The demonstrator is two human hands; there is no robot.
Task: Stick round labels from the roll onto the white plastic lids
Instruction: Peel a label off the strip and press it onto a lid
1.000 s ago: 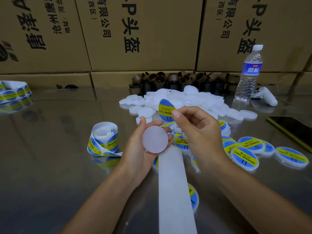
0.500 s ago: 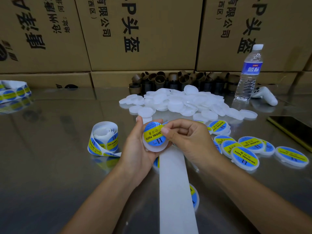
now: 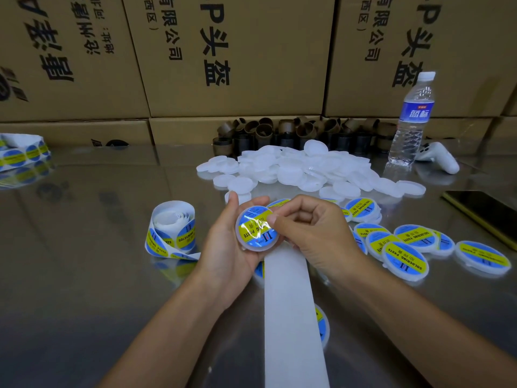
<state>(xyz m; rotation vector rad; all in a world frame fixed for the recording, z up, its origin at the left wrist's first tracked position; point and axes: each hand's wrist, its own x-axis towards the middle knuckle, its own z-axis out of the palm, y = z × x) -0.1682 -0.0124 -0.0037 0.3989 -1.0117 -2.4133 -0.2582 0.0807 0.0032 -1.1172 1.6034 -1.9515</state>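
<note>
White plastic lid [image 3: 257,248] sits near centre, gripped round its rim by the left hand [image 3: 223,247]. Its blue-and-yellow label [image 3: 251,229] reads "PASTE" through glare. The right hand [image 3: 316,233], fingers curled, presses its thumb on that label. The roll [image 3: 172,231] at left and the labelled lids [image 3: 405,263] at right read "SOLDERING PASTE". Far cardboard boxes [image 3: 251,51] show "头盔".

From where I stand, both arms are bare right up to the fingertips. The left forearm [image 3: 167,326] and right forearm [image 3: 419,331] are slim and smooth. The left hand [image 3: 223,247] and right hand [image 3: 316,236] are bare too, with slender fingers. The right thumbnail [image 3: 272,219] is short and plain.
</note>
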